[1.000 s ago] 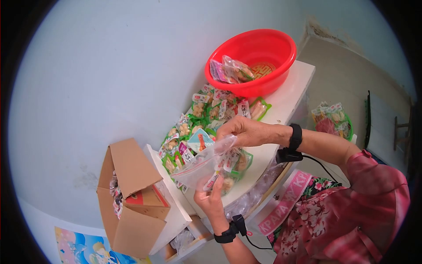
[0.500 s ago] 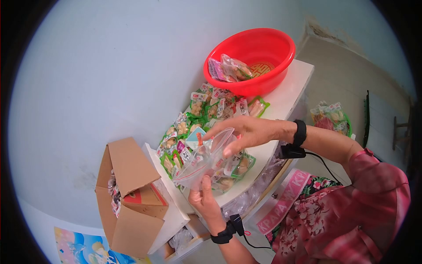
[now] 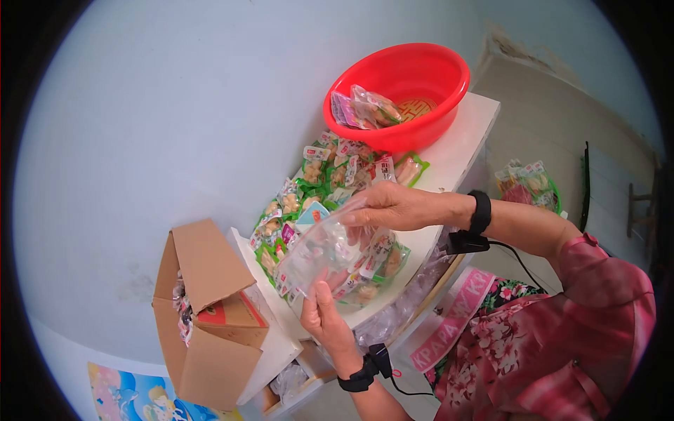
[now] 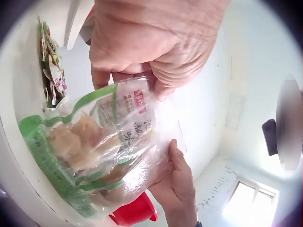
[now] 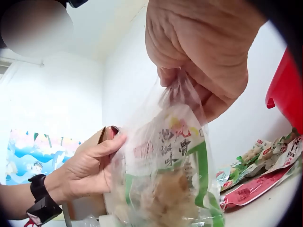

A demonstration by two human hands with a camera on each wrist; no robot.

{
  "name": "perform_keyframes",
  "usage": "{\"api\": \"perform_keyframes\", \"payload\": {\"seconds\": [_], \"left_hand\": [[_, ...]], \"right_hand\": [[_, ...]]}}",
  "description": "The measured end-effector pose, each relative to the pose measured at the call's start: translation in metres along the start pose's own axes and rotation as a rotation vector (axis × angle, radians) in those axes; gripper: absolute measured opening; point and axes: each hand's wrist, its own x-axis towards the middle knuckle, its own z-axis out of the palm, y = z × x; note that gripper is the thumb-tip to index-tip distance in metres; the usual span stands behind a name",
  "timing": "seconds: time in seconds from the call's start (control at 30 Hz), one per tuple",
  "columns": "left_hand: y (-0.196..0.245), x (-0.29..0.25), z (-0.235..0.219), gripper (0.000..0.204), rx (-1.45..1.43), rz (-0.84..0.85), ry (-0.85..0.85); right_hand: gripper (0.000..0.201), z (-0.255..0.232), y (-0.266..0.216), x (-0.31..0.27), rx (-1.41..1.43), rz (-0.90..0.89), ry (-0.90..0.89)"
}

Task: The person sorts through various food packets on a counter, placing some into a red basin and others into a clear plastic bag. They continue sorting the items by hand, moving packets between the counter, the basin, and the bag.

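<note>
A clear plastic zip bag (image 3: pixel 309 259) is stretched between both hands, with packets of pale food (image 4: pixel 78 144) edged in green inside it. My left hand (image 3: pixel 328 324) pinches the bag's near lower edge, thumb uppermost. Higher up, my right hand (image 3: pixel 397 208) pinches the top corner of the bag; in the right wrist view the plastic is gathered between its thumb and fingers. The filled end hangs close over the white table (image 3: pixel 439 172). Beyond the bag lies a heap of green-edged snack packets (image 3: pixel 314 172), partly hidden by it.
A red basin (image 3: pixel 449 123) holding a few bagged packets stands at the table's far end. An open cardboard box (image 3: pixel 210 266) sits at the left. Below the table front are clear plastic bags (image 3: pixel 382 326). More packets (image 3: pixel 526 186) lie in a green container at the right.
My right hand let its pinch go, spread its fingers at the bag's mouth, and now grips the top corner again. The left hand has shifted slightly left, still holding the bag.
</note>
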Motion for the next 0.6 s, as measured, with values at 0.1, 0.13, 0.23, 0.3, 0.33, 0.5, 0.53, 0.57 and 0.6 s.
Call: {"api": "perform_keyframes", "payload": {"seconds": [0.1, 0.13, 0.23, 0.3, 0.33, 0.5, 0.53, 0.57, 0.6], "left_hand": [[-0.002, -0.002, 0.005, 0.039, -0.021, -0.028, 0.042], [-0.001, -0.002, 0.006, 0.039, -0.064, -0.057, 0.050], [0.005, -0.007, 0.009, 0.043, -0.156, -0.119, 0.091], [0.009, -0.009, 0.012, 0.046, -0.169, -0.107, 0.144], [0.009, -0.010, 0.010, 0.047, -0.120, -0.114, 0.139], [0.008, -0.007, -0.003, 0.054, 0.337, -0.012, 0.163], [0.011, -0.005, -0.003, 0.057, 0.430, 0.110, 0.143], [0.017, -0.003, -0.002, 0.061, 0.522, 0.233, 0.121], [0.023, -0.001, -0.001, 0.065, 0.611, 0.357, 0.100]], "right_hand": [[0.041, -0.002, -0.007, 0.002, 0.080, 0.190, 0.009], [0.040, -0.003, -0.005, 0.001, 0.080, 0.235, 0.025], [0.035, -0.008, 0.007, -0.001, 0.024, 0.393, 0.040], [0.032, -0.010, 0.021, -0.004, -0.010, 0.460, 0.019], [0.031, -0.010, 0.029, -0.005, -0.015, 0.472, 0.000], [0.025, -0.013, 0.038, -0.011, -0.108, 0.532, -0.115], [0.024, -0.013, 0.048, -0.010, -0.104, 0.510, -0.137], [0.023, -0.014, 0.055, -0.009, -0.100, 0.487, -0.159], [0.023, -0.014, 0.057, -0.009, -0.094, 0.485, -0.185]]}}
